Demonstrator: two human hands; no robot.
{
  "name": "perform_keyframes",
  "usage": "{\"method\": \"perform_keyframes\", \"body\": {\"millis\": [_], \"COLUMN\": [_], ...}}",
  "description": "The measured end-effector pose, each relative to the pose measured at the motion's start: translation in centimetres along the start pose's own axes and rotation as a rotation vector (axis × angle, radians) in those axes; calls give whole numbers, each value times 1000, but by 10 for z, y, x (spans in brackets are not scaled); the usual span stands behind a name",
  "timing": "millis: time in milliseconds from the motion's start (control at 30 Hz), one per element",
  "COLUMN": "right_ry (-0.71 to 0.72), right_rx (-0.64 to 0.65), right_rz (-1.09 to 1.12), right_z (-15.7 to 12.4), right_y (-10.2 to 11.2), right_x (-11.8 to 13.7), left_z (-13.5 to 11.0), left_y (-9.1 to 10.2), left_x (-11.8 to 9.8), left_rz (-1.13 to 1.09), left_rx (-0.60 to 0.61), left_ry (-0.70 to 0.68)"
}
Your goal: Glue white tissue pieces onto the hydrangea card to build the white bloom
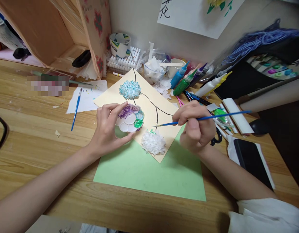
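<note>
My left hand (109, 129) grips a small flower-shaped paint palette (127, 127) by its edges, with purple, teal and green paint in its wells. In my right hand (195, 126) is a thin blue paintbrush (222, 115), its tip pointing left just above a cream card (149, 111). Black lines are drawn on the card. At its upper corner sits a blue-tinted paper pompom flower (130, 89). A white paper pompom flower (153, 142), with a little green on its top edge, lies near the lower corner, below the brush tip. Green paper (149, 174) lies under the card.
A second blue brush (77, 108) rests at the left beside a paint-spotted white paper (91, 94). Paint bottles (180, 84), a cup of paper scraps (154, 69) and a tape roll (120, 45) stand at the back. A black phone (252, 163) lies at the right.
</note>
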State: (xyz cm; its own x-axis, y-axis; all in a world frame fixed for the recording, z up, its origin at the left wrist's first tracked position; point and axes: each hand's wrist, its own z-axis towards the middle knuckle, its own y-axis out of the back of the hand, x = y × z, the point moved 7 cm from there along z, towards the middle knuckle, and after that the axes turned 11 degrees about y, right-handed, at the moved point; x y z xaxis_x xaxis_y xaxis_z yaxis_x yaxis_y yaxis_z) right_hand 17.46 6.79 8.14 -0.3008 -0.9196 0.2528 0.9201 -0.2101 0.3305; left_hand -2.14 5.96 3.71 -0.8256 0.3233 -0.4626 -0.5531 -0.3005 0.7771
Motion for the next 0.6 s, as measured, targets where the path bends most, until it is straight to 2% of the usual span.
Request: {"method": "perform_keyframes", "body": {"millis": [133, 600], "right_ry": [-41, 9], "right_rx": [55, 145], "right_rz": [16, 47], "right_z": [-4, -5], "right_y": [-5, -14], "right_x": [-7, -5], "left_z": [0, 0], "left_y": [0, 0], "left_x": [0, 1], "left_rz": [-7, -3], "left_rx": [5, 2], "left_ry": [0, 9]}}
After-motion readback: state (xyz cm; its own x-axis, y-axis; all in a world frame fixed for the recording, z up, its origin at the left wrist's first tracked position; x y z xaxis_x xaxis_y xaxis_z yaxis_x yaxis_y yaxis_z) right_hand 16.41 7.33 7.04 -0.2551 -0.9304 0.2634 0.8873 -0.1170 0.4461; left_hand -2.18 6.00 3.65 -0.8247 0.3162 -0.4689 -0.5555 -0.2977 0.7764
